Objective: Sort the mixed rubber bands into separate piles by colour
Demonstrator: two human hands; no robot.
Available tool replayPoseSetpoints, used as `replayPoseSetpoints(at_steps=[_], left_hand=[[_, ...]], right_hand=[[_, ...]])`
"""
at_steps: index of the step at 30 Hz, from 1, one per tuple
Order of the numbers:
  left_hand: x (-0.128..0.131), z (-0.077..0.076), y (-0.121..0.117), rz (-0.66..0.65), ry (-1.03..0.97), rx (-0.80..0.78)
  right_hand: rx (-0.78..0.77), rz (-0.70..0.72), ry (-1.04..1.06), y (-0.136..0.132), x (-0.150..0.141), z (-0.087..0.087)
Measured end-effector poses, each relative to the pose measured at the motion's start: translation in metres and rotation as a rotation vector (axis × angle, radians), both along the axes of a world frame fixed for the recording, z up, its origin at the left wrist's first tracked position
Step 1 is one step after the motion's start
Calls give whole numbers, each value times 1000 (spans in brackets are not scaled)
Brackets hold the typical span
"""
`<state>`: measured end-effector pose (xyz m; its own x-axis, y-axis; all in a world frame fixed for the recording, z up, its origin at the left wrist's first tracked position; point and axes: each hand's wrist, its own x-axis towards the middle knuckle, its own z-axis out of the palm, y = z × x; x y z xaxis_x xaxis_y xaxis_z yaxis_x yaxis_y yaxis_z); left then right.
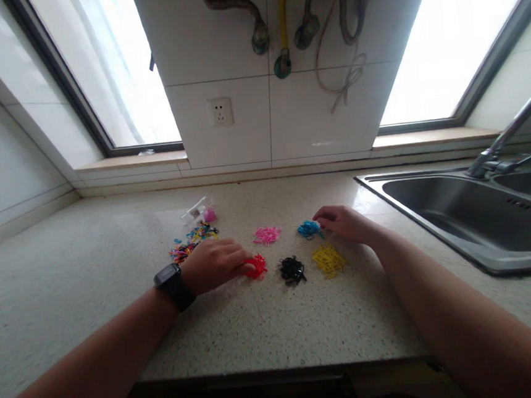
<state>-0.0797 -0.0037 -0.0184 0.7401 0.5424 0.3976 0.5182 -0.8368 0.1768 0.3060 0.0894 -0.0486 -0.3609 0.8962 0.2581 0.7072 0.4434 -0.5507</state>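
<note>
My left hand [218, 264], with a black watch on its wrist, reaches to the small red rubber bands [256, 266]. Its fingers are drawn together at the left side of that pile, and what lies between the tips is hidden. On the right, my right hand [339, 222] has its fingers curled in a pinch at the edge of the blue rubber bands [309, 229]. Anything in that pinch is too small to make out. Between the hands lie piles of pink bands [267, 235], black bands [292, 271] and yellow bands [328, 260]. Mixed-colour bands [184, 251] lie partly behind my left hand.
A clear plastic packet [196, 211] with a pink round piece [210, 214] lies behind the mixed bands. To the right, a steel sink [453, 220] with a faucet [489, 158] is set into the speckled countertop [259, 336]. A tiled wall with a socket [221, 112] stands behind.
</note>
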Motion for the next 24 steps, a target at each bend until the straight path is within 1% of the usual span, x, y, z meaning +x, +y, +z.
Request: replayPoseSetpoints(at_steps=[2,4,7,9,11,14,17,18,21,24], left_hand=[[-3,-2,-1,39,41,68],[-5,-4,-3,86,36,155],[-8,-7,-7,157,-22,243],[-12,-7,-11,218,-76,254],[-20,-6,-17,301,-130,240],[-40,-6,-23,454,-217,192],[-62,-9,-20,645,-394,130],[-67,-11,-16,685,-440,94],[-78,-17,-1,736,-512,15],[-86,-24,14,755,-697,-107]], right_hand=[[-4,8,20,-2,-2,2],[-14,2,38,-4,-5,3],[-30,-1,56,-6,-8,3],[-31,13,68,-6,-9,3],[-23,20,78,-6,-10,3],[-6,13,88,-7,-11,5],[48,-1,131,-9,-11,8],[73,-15,158,-10,-10,9],[139,-60,239,-18,-9,15],[181,-66,282,-31,-13,22]])
